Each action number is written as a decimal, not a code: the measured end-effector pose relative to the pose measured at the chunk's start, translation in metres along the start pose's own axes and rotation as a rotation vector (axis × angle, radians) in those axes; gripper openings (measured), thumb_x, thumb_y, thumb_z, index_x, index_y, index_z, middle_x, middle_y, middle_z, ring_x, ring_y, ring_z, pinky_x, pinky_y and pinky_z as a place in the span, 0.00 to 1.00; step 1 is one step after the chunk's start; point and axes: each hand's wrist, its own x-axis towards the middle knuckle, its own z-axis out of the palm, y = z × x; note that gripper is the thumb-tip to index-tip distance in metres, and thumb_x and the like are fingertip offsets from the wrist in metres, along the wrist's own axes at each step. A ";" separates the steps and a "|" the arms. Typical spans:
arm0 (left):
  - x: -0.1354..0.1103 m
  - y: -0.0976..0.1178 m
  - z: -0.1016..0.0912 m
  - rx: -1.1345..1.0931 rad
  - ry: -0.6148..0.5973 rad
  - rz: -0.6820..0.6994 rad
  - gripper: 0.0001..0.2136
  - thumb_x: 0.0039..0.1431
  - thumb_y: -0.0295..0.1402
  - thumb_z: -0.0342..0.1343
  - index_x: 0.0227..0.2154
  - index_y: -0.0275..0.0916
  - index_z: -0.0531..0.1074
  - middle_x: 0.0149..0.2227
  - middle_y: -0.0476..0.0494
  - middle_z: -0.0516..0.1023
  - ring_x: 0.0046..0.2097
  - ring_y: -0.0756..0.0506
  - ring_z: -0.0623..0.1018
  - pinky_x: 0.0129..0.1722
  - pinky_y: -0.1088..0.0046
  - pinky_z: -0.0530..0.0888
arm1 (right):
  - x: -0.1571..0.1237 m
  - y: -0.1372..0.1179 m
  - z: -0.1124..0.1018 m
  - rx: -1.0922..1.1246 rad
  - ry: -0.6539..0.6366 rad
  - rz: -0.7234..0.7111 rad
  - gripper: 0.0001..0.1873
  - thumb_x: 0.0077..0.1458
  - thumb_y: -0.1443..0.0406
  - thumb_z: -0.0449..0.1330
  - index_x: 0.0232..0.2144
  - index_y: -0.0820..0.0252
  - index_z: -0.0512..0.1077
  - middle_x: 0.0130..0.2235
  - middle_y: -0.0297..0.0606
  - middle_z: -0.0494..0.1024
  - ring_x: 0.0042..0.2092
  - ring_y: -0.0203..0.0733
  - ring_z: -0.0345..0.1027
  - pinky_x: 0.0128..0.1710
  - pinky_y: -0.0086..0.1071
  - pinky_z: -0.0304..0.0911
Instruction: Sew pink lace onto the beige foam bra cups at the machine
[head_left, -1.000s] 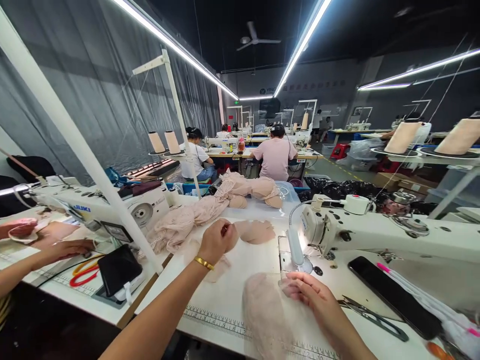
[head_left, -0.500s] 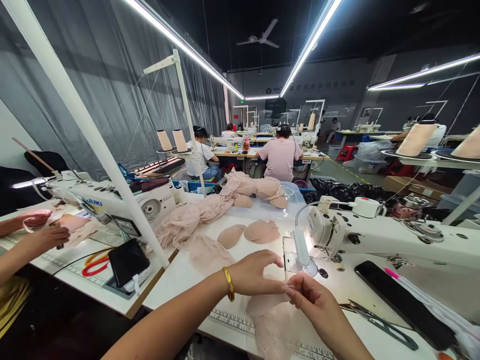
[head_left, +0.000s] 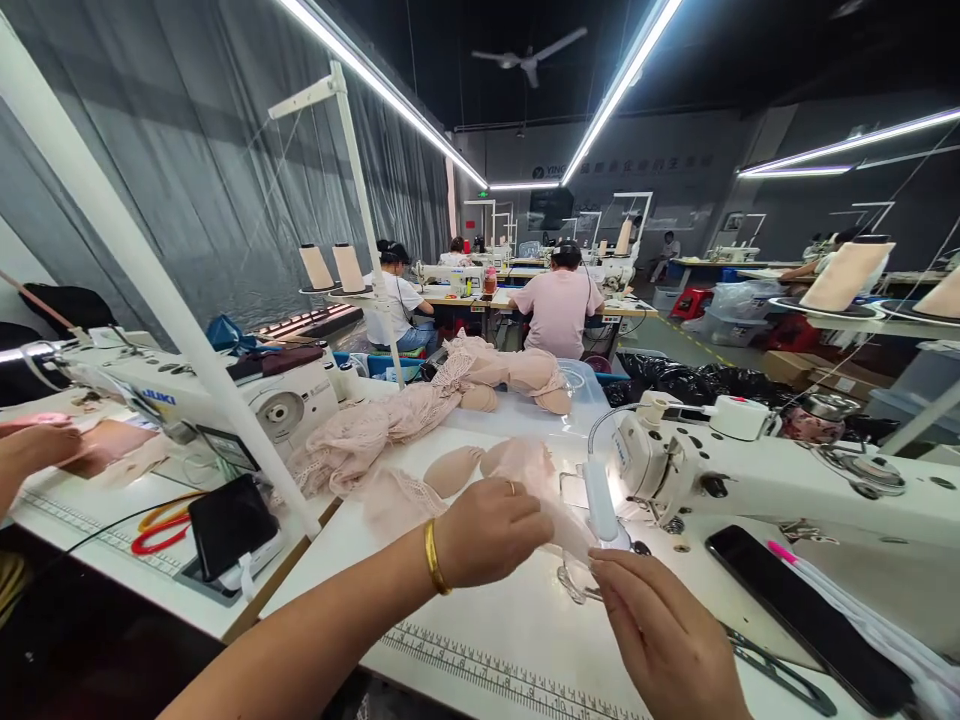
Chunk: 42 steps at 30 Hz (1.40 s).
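Note:
A piece of sheer pale pink fabric (head_left: 568, 530) is stretched between my two hands in front of the sewing machine (head_left: 720, 465). My left hand (head_left: 491, 532), with a gold bangle at its wrist, is closed on the fabric's left part. The fingertips of my right hand (head_left: 656, 610) pinch its right edge. Part of the fabric reaches up behind my left hand over the beige bra cups (head_left: 452, 470). Just beyond the fabric stands the machine's lit needle area, partly behind a white lamp (head_left: 602, 500).
A heap of pink lace garments (head_left: 375, 435) lies at the back left, against a clear plastic bin (head_left: 581, 400). Right of my hands are a black phone (head_left: 802, 610) and thread snips (head_left: 784, 670). A co-worker's hand (head_left: 45, 445) works at the left machine.
The fabric has gone from hanging over the table's front edge to being held up near the needle area. My left hand has closed on it, and my hands have moved slightly apart.

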 end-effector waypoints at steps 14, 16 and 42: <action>0.037 0.008 0.103 -0.026 -0.276 0.258 0.07 0.59 0.29 0.63 0.31 0.38 0.69 0.33 0.42 0.73 0.32 0.45 0.71 0.33 0.67 0.69 | -0.043 0.099 0.010 0.039 -0.445 -0.150 0.22 0.67 0.78 0.49 0.54 0.58 0.75 0.47 0.42 0.84 0.51 0.46 0.77 0.41 0.32 0.74; 0.033 0.010 0.108 -0.021 -0.219 0.225 0.08 0.61 0.30 0.61 0.29 0.38 0.68 0.31 0.43 0.70 0.32 0.45 0.69 0.32 0.67 0.67 | -0.046 0.100 0.007 0.020 -0.467 -0.126 0.23 0.68 0.77 0.50 0.57 0.57 0.74 0.46 0.42 0.83 0.49 0.47 0.76 0.40 0.33 0.74; 0.031 0.025 0.123 -0.111 -0.097 0.125 0.06 0.64 0.33 0.56 0.41 0.37 0.72 0.36 0.42 0.76 0.36 0.42 0.74 0.34 0.62 0.68 | -0.041 0.096 -0.010 0.224 -0.639 0.107 0.21 0.67 0.73 0.53 0.53 0.45 0.77 0.39 0.37 0.79 0.39 0.44 0.74 0.35 0.33 0.70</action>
